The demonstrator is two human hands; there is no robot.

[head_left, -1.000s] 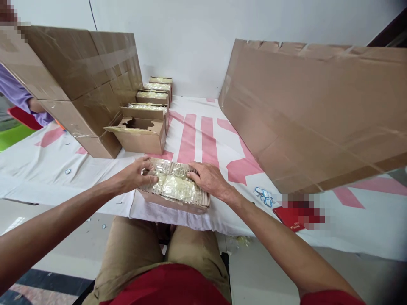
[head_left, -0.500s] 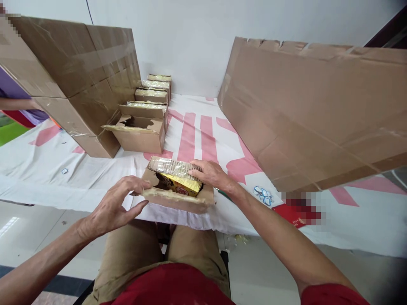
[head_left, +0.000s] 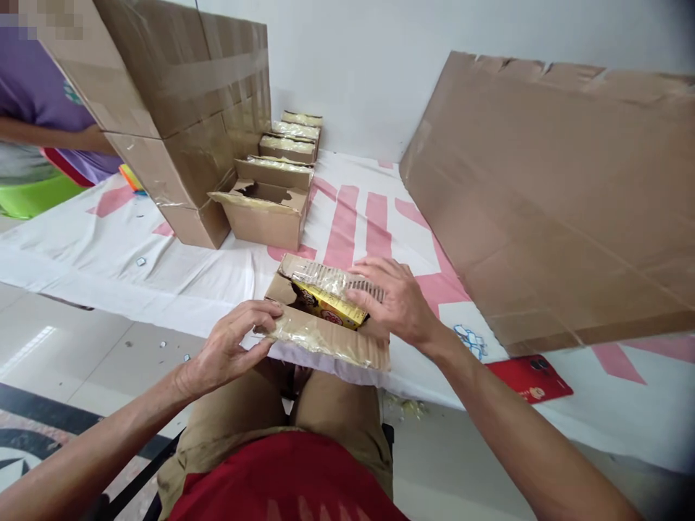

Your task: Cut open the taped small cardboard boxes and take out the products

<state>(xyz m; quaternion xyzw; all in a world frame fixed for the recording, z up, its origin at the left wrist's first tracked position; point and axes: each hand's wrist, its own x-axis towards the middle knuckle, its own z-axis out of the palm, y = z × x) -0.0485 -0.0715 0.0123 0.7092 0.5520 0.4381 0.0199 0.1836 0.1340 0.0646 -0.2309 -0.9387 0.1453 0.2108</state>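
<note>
A small cardboard box (head_left: pixel 276 291) lies at the table's near edge, its two long flaps raised. Strips of clear tape with torn, yellowish edges cover the flaps. Inside rests a yellow printed carton (head_left: pixel 329 307), partly hidden by the flaps. My left hand (head_left: pixel 233 340) is closed on the left end of the near flap, thumb below and fingers on top. My right hand (head_left: pixel 394 297) grips the right part of the far flap, thumb on the inner side and fingers over the top.
Several cardboard boxes (head_left: pixel 266 217) stand in a row behind, beside a tall stack of taped cartons (head_left: pixel 190 108). At right leans a large cardboard sheet (head_left: pixel 543 202). A red phone (head_left: pixel 535 378) lies near small blue-edged pieces (head_left: pixel 471 341). Beyond the stack sits a person in purple (head_left: pixel 43 79).
The near flap now tilts further, showing its taped face. My left fingers have closed on its corner. My right hand has shifted along the far flap. The view has turned slightly left.
</note>
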